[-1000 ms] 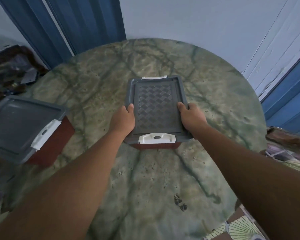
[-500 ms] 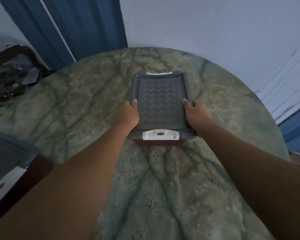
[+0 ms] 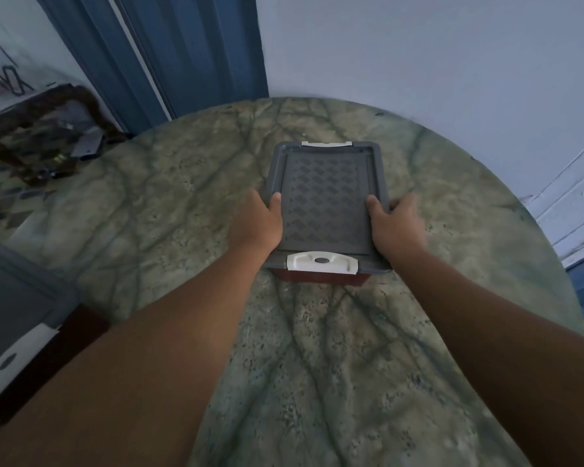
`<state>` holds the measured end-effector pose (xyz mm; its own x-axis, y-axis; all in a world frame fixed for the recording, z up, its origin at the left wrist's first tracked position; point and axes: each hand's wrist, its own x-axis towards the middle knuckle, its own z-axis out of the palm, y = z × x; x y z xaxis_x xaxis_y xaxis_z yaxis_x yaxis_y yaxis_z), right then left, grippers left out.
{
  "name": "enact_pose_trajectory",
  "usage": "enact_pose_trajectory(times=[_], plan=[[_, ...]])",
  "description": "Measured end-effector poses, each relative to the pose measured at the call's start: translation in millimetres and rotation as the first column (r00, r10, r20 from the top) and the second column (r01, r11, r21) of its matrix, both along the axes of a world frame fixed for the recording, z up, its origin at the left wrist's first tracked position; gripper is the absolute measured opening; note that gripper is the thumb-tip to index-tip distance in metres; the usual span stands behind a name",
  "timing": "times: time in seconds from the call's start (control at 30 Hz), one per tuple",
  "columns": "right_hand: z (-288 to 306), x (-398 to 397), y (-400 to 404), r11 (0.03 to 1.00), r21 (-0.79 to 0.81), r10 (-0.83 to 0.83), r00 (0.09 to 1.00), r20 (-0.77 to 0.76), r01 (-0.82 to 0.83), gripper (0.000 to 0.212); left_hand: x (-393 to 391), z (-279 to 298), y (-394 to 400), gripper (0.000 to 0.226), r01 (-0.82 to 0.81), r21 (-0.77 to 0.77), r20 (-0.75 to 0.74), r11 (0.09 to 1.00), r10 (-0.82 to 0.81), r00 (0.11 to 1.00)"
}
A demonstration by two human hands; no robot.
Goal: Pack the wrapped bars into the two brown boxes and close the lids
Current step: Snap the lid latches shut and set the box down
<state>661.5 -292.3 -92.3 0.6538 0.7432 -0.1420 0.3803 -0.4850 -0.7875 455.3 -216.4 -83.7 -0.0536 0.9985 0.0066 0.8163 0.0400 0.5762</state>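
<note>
A brown box with a grey patterned lid and white latches sits closed on the round marble table. My left hand grips the lid's left edge, thumb on top. My right hand grips the right edge the same way. A second brown box with a closed grey lid and white latch lies at the left edge of view, partly cut off. No wrapped bars are visible.
A pale wall curves behind the table, with blue door frames at the back left and far right. A dark cluttered side table stands beyond the table's left rim.
The box between my hands has moved further from me across the table. The view has swung right, so the second box has slid toward the left edge.
</note>
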Motion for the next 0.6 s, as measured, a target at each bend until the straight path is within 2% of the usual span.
enact_pose_trajectory(times=[0.07,0.17,0.23,0.3,0.4,0.5,0.6], plan=[[7,-4,-7,1.000,0.023,0.017,0.992,0.126,-0.020,0.046,-10,2,-12,0.041,-0.028,0.108,0.060,0.994,0.021,0.998],[18,-23,-15,0.990,0.070,0.075,0.892,0.446,-0.119,0.052,-43,4,-34,0.031,0.014,0.232,0.133,0.973,-0.046,0.990],[23,-49,-18,0.966,0.162,0.092,0.856,0.509,-0.200,0.047,-74,8,-51,0.021,0.019,0.244,0.183,0.970,-0.065,0.981],[27,-82,-18,0.933,0.226,0.145,0.870,0.472,-0.278,0.040,-108,18,-69,0.016,-0.020,0.253,0.225,0.967,-0.039,0.973],[35,-143,-18,0.865,0.246,0.353,0.879,0.321,-0.438,0.029,-166,35,-101,0.016,-0.105,0.311,0.237,0.945,0.030,0.971],[38,-207,-19,0.791,0.189,0.533,0.806,0.257,-0.582,0.022,-223,45,-129,0.017,-0.157,0.381,0.240,0.911,0.067,0.968],[36,-263,-19,0.744,0.134,0.630,0.755,0.184,-0.654,0.024,-282,46,-145,0.013,-0.268,0.425,0.253,0.864,0.171,0.952]])
